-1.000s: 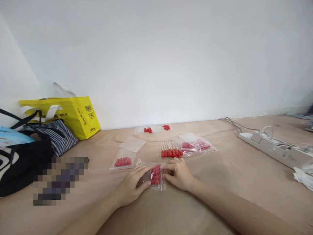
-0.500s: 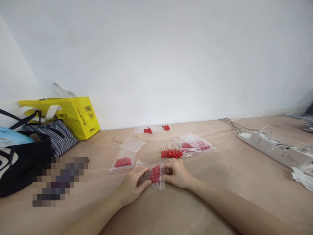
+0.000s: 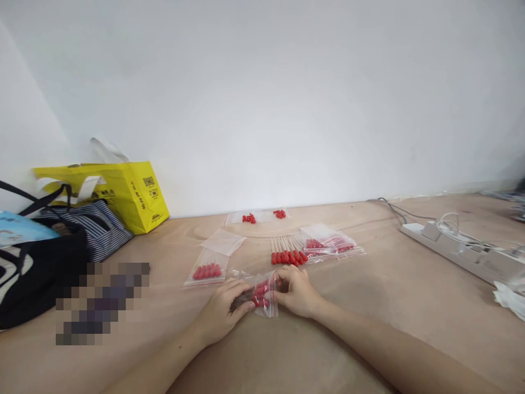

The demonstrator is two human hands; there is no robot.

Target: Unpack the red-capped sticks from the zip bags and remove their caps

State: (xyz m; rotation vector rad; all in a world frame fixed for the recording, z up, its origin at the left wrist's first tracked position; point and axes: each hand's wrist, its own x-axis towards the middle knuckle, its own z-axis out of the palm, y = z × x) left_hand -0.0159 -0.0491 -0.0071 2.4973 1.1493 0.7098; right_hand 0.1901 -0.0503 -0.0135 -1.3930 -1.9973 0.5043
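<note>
A small clear zip bag [image 3: 262, 294] with red-tipped swabs inside lies on the wooden table between my hands. My left hand [image 3: 223, 312] pinches its left side and my right hand [image 3: 296, 291] grips its right edge with curled fingers. Just beyond them lies a loose row of red-tipped swabs [image 3: 287, 253]. A filled bag [image 3: 207, 268] sits to the left with an empty clear bag [image 3: 223, 241] behind it. A pile of filled bags [image 3: 330, 242] lies to the right of the loose swabs.
A yellow bag [image 3: 123, 191], a striped bag [image 3: 88, 227] and a black bag [image 3: 36, 268] stand at the left by the wall. A white power strip [image 3: 463, 249] with cables lies at the right. More swabs [image 3: 262, 216] lie near the wall.
Both hands have kept their hold on the bag; the fingers shifted slightly and the bag's right end has crumpled and lifted a little.
</note>
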